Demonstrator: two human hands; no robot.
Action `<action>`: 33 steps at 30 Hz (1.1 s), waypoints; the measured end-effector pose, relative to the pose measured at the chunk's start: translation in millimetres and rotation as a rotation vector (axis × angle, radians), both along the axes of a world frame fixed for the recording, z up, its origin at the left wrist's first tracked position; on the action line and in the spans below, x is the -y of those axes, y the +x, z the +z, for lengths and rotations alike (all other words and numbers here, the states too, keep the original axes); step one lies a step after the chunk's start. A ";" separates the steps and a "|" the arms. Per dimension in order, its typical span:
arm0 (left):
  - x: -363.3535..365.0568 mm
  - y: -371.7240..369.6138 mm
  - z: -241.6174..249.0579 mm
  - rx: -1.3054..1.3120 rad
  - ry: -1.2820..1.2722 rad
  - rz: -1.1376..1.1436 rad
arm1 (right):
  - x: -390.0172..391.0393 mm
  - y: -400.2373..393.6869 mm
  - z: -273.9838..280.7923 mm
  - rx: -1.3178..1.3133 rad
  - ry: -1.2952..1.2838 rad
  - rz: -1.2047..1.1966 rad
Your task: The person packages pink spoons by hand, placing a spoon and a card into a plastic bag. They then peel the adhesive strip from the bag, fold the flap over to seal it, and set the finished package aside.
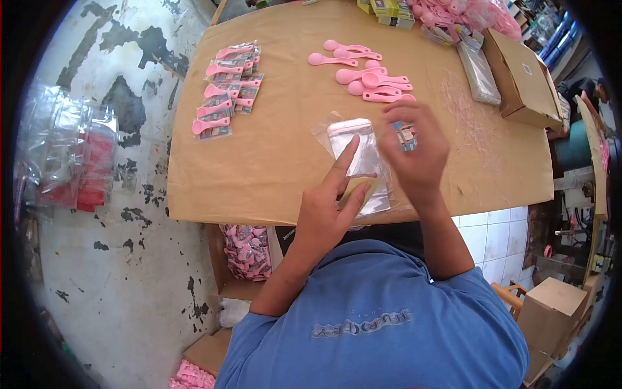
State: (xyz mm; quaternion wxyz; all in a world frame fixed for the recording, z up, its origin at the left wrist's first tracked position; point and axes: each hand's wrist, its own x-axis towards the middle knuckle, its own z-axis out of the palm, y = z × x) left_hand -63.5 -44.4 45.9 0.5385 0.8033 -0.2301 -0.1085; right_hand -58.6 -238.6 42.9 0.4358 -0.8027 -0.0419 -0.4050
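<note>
A small stack of clear plastic bags [355,144] lies on the brown paper-covered table [278,162] in front of me. My left hand [327,211] is on the top bag, index finger stretched along it and thumb against its lower part. My right hand [414,152] hovers just right of the bags and pinches a small printed card [407,135]. Several loose pink spoons [370,74] lie beyond my hands. Spoons packed in bags with cards [228,91] are laid in a column at the table's left.
A cardboard box [521,78] and a pile of clear bags [479,74] sit at the right. Card stacks [392,10] and pink items [466,13] are at the far edge. A box of packed spoons [246,249] stands under the table. Plastic packs [71,155] lie on the floor, left.
</note>
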 end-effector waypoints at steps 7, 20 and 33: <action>-10.6 4.9 -4.9 -0.533 -0.537 0.071 | 48.5 -8.8 -0.9 -0.001 0.954 0.438; 0.5 14.0 -22.9 -0.266 -0.626 0.049 | 1.1 -32.3 -19.8 -0.578 0.626 0.572; -1.7 15.2 -27.6 -0.356 -0.670 0.087 | 2.7 -31.1 -18.0 -0.556 0.722 0.523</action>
